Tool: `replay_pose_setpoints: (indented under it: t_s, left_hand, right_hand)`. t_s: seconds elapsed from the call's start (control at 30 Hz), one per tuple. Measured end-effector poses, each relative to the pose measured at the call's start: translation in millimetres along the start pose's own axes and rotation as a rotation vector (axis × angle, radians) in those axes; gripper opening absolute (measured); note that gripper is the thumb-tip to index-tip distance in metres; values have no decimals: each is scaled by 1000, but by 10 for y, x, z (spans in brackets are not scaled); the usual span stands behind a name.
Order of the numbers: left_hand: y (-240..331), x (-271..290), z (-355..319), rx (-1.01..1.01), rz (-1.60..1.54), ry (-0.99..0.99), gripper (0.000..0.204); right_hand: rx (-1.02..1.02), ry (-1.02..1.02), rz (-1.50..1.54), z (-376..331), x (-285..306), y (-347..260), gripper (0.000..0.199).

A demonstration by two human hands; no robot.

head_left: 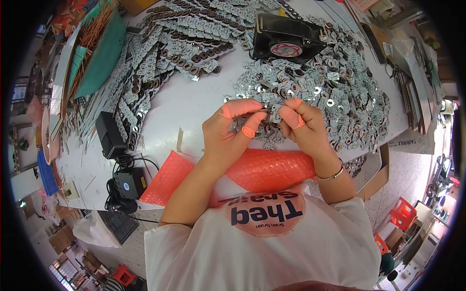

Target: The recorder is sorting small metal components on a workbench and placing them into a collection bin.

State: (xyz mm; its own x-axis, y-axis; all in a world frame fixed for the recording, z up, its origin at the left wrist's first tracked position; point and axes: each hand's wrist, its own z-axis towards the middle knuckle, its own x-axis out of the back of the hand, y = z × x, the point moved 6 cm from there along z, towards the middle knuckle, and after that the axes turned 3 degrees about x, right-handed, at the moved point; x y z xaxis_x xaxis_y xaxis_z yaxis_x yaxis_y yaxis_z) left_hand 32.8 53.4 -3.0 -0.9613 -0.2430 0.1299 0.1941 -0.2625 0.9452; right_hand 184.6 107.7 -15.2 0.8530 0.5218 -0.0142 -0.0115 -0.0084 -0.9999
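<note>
In front of my chest, above the near edge of the loose heap, my left hand [228,128] and my right hand [310,128] face each other. Orange finger cots cover some fingertips and ring some fingers on both. A small silvery metal part [273,114] is pinched by my right thumb and fingers. My left thumb and index finger close at its left side on something small and dark, partly hidden by the fingertips. Beneath and beyond lies a heap of similar small metal parts [340,92], many with dark round pieces.
A black fan [286,36] stands at the heap's far side. Rows of metal strips [208,24] cover the far left table. Also left are a teal container [107,58] and black adapter boxes [128,183] with cables. Red bubble wrap [272,167] lines the near edge; a white basket [369,172] sits right.
</note>
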Motion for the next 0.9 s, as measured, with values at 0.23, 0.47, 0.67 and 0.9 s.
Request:
replay_pose_setpoints:
  t_s: [0.23,0.47,0.67,0.9]
  left_hand:
    - [22,-7,42,-70,-2,7,22]
    - [90,-16,105,-87,-22,12,17]
    - [44,-11,29,-17,39,-51,14]
    - [67,-51,-30,-233,127,-56,14]
  right_hand:
    - [-12,4,15,41,-30,16,20]
    - [-74,116,150,61,-30,7,18]
    - [-9,166,-99,48,24,35,12]
    - [97,138,-211,5,113,84,16]
